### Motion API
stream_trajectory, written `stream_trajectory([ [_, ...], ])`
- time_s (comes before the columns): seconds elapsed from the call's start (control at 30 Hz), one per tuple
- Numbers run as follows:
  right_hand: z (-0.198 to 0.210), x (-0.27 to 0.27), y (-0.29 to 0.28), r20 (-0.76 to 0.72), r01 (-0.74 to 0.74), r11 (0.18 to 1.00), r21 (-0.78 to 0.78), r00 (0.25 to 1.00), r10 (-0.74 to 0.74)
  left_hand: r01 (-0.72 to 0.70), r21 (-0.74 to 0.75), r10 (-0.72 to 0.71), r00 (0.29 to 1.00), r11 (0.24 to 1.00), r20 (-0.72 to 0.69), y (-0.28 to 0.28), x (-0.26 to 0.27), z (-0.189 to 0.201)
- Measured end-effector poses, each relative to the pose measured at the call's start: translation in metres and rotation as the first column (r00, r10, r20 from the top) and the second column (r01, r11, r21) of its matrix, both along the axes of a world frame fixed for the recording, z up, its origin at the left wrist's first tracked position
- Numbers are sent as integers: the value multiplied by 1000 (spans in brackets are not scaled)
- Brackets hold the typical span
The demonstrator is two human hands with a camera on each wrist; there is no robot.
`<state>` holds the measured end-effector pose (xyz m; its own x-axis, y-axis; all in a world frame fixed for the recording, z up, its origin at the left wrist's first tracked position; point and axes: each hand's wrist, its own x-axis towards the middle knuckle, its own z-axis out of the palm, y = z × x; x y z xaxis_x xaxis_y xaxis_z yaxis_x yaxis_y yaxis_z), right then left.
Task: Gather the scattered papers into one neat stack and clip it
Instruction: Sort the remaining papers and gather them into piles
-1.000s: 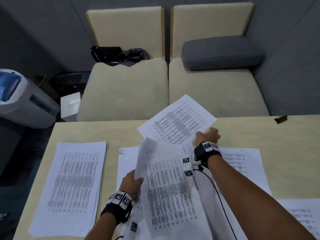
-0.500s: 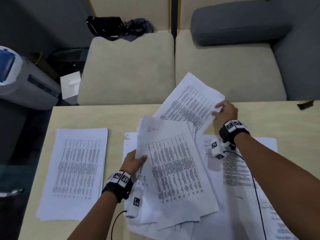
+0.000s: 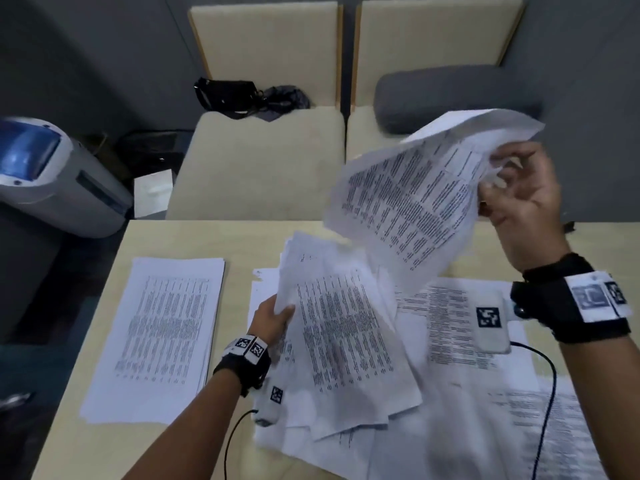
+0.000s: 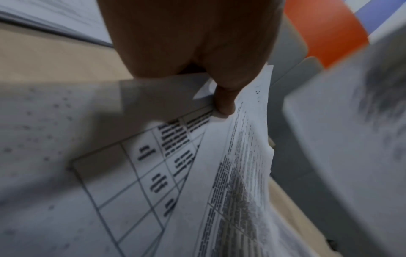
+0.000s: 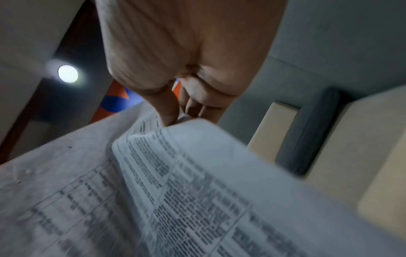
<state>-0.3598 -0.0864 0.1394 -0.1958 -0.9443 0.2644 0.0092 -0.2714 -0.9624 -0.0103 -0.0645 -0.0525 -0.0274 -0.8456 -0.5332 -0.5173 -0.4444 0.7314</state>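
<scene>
Two hands are up, apart: the left hand (image 3: 273,318) pinches the edge of a fanned sheaf (image 3: 343,344) low over the table (image 3: 194,237), and the right hand (image 3: 519,199) grips a bundle (image 3: 408,195) lifted clear above the far edge. More loose sheets (image 3: 460,327) lie beneath, and one squared stack (image 3: 159,337) sits apart at left. All carry printed tables, too blurred to read; beyond stand two chairs (image 3: 256,174).

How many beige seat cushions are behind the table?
2: the left seat cushion, with a black bag at its back, and the right seat cushion, partly hidden by the lifted papers.
</scene>
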Motion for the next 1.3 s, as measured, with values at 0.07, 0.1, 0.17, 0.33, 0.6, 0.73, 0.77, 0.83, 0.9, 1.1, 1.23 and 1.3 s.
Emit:
stream_trajectory([
  [0.07,-2,-4,20,-44,35,998,61,999,-32,28,-79,-30,999,996,-22,6,-2,16],
  [0.1,-12,-8,28,-73,88,990,107,994,-81,36,-129,-41,998,991,-38,10,-3,26],
  [0.17,-36,-11,43,-104,164,966,201,984,-146,58,-225,-80,993,973,-88,19,-6,47],
  [0.33,-99,7,73,-235,311,861,403,944,-231,94,-328,-182,951,940,-250,43,-21,90],
  [0.6,-125,47,116,115,35,786,617,984,-134,-55,-252,-24,953,966,-301,70,-60,96],
  [0.73,-95,48,122,-70,146,863,484,989,-128,-178,-185,57,853,966,-519,78,-74,115],
  [0.77,-83,49,121,-73,161,882,443,987,-144,-201,-217,50,832,955,-552,78,-77,119],
  [0.83,-57,51,123,-69,174,925,337,985,-160,-263,-317,63,850,911,-524,79,-81,130],
  [0.9,-42,53,126,-24,160,955,249,987,-159,-324,-382,79,841,866,-534,78,-83,141],
  [1.1,-67,52,138,70,30,950,311,996,-55,-240,-337,22,842,910,-539,84,-69,121],
  [1.23,-88,49,142,-40,8,914,405,999,9,-130,-347,-49,886,929,-462,86,-56,107],
  [1.3,-87,46,139,-37,-5,919,393,999,22,-135,-395,-80,873,909,-482,83,-55,117],
])
